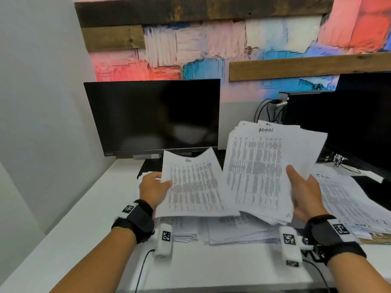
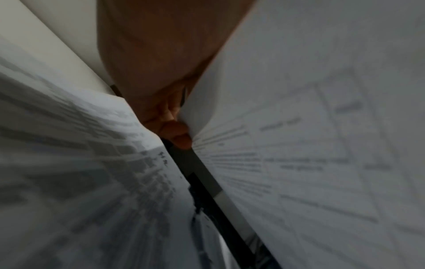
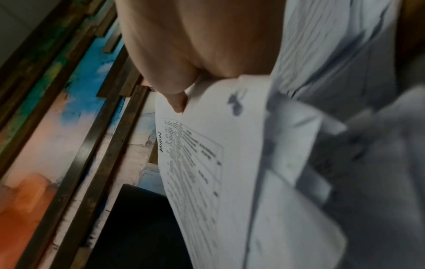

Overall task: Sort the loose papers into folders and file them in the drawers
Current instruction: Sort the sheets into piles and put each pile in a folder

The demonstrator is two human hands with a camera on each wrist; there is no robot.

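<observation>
At a white bench (image 1: 69, 210), a person holds papers in both hands above a spread of loose sheets. The left hand (image 1: 152, 188) pinches a single printed sheet (image 1: 194, 187) by its left edge, thumb on the face and fingers behind; the left wrist view shows fingertips (image 2: 178, 131) curled against paper, with blurred print on both sides. The right hand (image 1: 304, 194) grips a thick stack (image 1: 260, 170) by its lower right edge, thumb pressed on the top page, which carries the handwritten word "ADMIN" near its top; the right wrist view shows the thumb (image 3: 177, 102) lying on that same page and the fanned edges of the stack to its right. Sheet and stack are raised off the bench and tilted toward the camera, their inner edges overlapping. More papers (image 1: 232, 229) lie flat on the bench beneath them, and another pile (image 1: 349, 199) lies on the bench to the right, beyond the right hand. A dark monitor (image 1: 152, 117) stands behind the sheet, a second monitor (image 1: 351, 123) at right. Black straps with coded tags circle both wrists. A wall of painted and bare wood planks (image 1: 211, 39) rises behind the bench.
</observation>
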